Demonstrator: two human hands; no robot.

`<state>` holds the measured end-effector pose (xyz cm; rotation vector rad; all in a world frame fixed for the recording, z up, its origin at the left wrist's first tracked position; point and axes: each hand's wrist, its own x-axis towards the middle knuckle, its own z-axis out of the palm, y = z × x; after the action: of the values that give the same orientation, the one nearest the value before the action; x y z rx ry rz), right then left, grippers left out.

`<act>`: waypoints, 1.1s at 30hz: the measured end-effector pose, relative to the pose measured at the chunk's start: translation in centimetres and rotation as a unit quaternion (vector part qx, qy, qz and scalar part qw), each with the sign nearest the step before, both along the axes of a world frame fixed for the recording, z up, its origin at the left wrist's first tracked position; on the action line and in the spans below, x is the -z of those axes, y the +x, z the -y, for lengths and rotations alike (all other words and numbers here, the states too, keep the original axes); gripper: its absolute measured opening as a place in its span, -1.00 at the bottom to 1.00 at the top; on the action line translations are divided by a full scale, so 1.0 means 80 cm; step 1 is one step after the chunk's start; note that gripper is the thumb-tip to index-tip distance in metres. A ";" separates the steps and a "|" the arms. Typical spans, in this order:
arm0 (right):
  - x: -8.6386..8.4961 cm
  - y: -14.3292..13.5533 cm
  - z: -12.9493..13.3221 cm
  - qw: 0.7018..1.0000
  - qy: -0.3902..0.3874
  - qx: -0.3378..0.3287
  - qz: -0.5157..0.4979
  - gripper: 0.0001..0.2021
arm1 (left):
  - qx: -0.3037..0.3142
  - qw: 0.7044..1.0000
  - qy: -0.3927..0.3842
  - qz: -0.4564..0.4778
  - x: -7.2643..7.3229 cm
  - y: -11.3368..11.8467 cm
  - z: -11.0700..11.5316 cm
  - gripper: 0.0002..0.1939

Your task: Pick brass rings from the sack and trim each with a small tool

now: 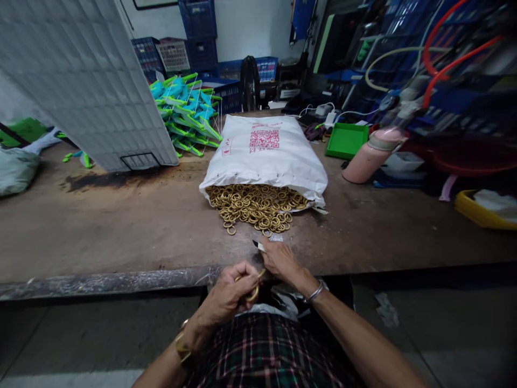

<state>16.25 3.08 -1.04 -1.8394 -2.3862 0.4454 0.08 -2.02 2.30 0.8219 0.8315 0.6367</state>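
Brass-coloured rings (pixel 258 207) spill from the open mouth of a white woven sack (pixel 238 161) lying on the wooden table (pixel 133 231). At the table's front edge, my left hand (pixel 232 288) is closed around a few of these rings (pixel 253 293), partly hidden by the fingers. Just right of it and slightly farther forward, my right hand (pixel 283 261) is closed on a small knife-like tool (pixel 258 246) with a black tip and a pale body. Another ring (pixel 261 274) shows between the two hands; which hand grips it I cannot tell.
A tall grey ribbed panel (pixel 121 86) stands left of stacked green and turquoise plastic parts (pixel 186 113). To the right are a green tray (pixel 347 140), a pink bottle (pixel 365 159) and a yellow basin (pixel 476 210). Red hoses (pixel 444 73) hang at the upper right.
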 end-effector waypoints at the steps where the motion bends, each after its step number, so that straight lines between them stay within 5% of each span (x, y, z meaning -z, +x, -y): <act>1: 0.001 0.003 -0.002 1.000 0.014 0.018 -0.006 -0.79 | 0.015 0.999 -0.028 0.005 0.005 -0.004 0.006 -0.74; 4: 0.004 0.013 -0.010 0.994 0.054 0.093 -0.030 -0.79 | 0.037 0.989 -0.144 0.000 0.044 -0.014 0.021 -0.80; 9: 0.013 0.019 -0.026 0.985 0.100 0.131 -0.061 -0.73 | -0.101 0.912 -0.397 0.007 0.115 -0.013 0.021 -0.93; 15: 0.017 0.006 -0.036 0.984 0.094 0.148 0.001 -0.76 | -0.202 0.907 -0.367 0.043 0.141 0.023 0.011 -0.90; 21: 0.013 0.004 -0.039 0.983 0.084 0.161 0.009 -0.82 | -0.219 0.918 -0.330 0.034 0.164 0.023 0.012 -0.78; 26: 0.020 0.012 -0.040 0.976 0.106 0.173 -0.078 -0.80 | -0.126 0.959 -0.255 0.010 0.151 0.011 0.021 -0.81; 30: 0.024 0.018 -0.041 0.951 0.122 0.171 -0.227 -0.78 | 0.010 0.992 -0.110 -0.055 0.102 0.002 0.027 -0.75; 33: 0.026 0.018 -0.039 0.928 0.134 0.171 -0.303 -0.79 | 0.038 0.995 -0.019 -0.091 0.057 0.000 0.024 -0.77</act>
<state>17.72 6.18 -3.08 -1.6364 -1.5983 0.5214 0.08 -3.97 -2.26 0.8819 0.9691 0.4828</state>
